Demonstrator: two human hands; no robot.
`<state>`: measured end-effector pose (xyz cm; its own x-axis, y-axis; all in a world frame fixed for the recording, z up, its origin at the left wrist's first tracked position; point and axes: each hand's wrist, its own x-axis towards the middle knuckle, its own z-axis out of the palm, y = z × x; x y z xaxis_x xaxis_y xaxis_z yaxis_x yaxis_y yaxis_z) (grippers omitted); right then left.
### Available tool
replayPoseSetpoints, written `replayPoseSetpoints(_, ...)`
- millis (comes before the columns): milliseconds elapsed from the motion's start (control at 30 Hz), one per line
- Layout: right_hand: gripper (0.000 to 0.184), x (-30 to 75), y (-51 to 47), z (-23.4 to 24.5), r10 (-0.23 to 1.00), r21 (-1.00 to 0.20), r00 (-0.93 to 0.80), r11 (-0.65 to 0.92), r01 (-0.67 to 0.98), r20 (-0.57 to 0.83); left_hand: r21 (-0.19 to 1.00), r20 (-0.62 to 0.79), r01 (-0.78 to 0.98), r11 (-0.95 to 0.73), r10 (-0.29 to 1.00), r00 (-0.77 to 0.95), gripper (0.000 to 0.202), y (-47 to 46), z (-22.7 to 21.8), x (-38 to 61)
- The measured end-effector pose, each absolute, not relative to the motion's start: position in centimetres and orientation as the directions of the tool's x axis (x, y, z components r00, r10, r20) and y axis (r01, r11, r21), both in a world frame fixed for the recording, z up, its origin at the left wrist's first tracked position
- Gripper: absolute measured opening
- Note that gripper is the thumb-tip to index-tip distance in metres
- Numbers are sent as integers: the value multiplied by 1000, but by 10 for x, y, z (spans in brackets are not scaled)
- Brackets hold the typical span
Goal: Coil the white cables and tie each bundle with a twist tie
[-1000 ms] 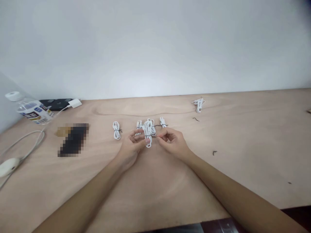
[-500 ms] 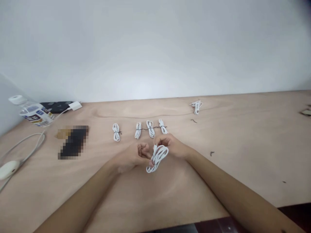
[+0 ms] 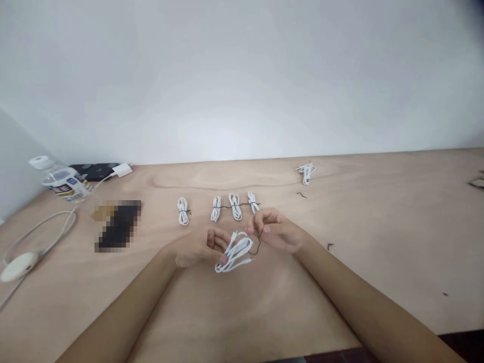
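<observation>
A looped white cable (image 3: 239, 248) is pinched between the thumb and fingers of my left hand (image 3: 202, 246), with one plug pointing up and another toward the right. My right hand (image 3: 278, 229) closes its fingertips on a thin black twist tie (image 3: 258, 245), whose lower end curves down beside the cable's loops. Just beyond my hands lie tied white cable bundles: one at the left (image 3: 183, 210), then one (image 3: 216, 208), another (image 3: 235, 206), and one (image 3: 253, 201) partly behind my right hand.
Another white cable bundle (image 3: 307, 173) lies near the wall, with a loose black tie (image 3: 301, 194) before it. A second black tie (image 3: 330, 246) is right of my forearm. At left are a bottle (image 3: 66, 182), a white adapter (image 3: 122, 170) and a blurred dark object (image 3: 120, 226).
My hands have moved apart. The black tie now stretches from my right fingers, away from the cable, whose loops sit looser in my left hand. The view has tilted slightly.
</observation>
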<state>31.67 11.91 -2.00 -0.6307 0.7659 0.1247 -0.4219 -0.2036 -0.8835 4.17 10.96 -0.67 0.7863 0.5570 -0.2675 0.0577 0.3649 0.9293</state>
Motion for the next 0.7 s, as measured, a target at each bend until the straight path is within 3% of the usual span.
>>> replayPoseSetpoints(133, 30, 313, 118, -17, 795, -857, -597, -230, -460, 106, 932, -174, -86, 353, 642, 747, 40, 112, -5, 38)
replayPoseSetpoints(267, 28, 309, 114, -16, 721, -853, -684, -287, -436, 107, 921, -162, -100, 376, 604, 781, 39, 108, -2, 39)
replayPoseSetpoints(400, 19, 311, 117, -18, 761, -900, -648, -275, -339, 12, 924, -163, -90, 372, 595, 787, 34, 105, 0, 44)
replayPoseSetpoints(533, 16, 319, 126, -17, 833, -998, -554, -48, -46, -14, 928, -134, -144, 344, 670, 730, 38, 104, -3, 49)
replayPoseSetpoints(600, 19, 323, 128, -16, 823, -992, -568, 78, 98, 8, 928, -98, -202, 313, 729, 677, 35, 104, -4, 51)
replayPoseSetpoints(700, 18, 326, 128, -15, 779, -940, -614, 291, 177, 125, 918, -45, -288, 274, 792, 608, 36, 106, -6, 52)
